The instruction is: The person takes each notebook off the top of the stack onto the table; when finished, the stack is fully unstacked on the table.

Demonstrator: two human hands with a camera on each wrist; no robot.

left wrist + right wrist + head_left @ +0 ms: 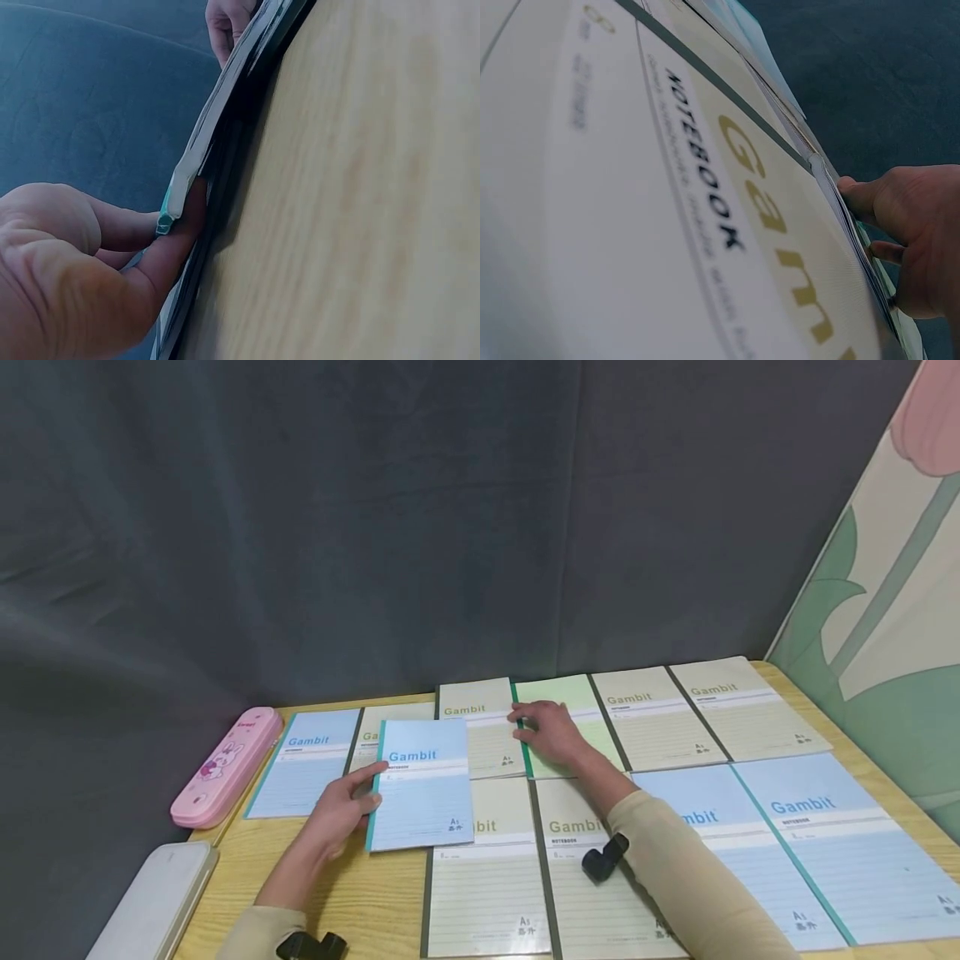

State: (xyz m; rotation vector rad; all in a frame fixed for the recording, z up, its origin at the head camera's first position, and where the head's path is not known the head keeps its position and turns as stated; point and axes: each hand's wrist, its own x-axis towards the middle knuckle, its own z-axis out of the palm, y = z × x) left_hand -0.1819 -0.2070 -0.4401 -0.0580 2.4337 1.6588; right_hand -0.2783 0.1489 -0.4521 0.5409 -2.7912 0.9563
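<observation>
My left hand (pixel 341 814) pinches a blue Gambit notebook (pixel 422 793) at its teal spine, thumb on one side and fingers on the other. In the left wrist view the held notebook (pixel 214 120) is seen edge-on, raised at an angle over the wood. It overlaps a beige notebook (pixel 367 739) behind it and the corner of another in front. My right hand (pixel 551 735) lies over a green notebook (pixel 577 702) in the back row, fingertips at its teal spine beside a beige notebook (pixel 476 743). Its fingers are loosely bent, as the right wrist view also shows.
A blue notebook (pixel 303 768) lies at the back left, near a pink pencil case (pixel 225 768) and a white box-like object (pixel 153 902). Several beige and blue notebooks (pixel 847 852) cover the wooden table (pixel 367 902) to the right. A dark curtain (pixel 420 527) hangs behind.
</observation>
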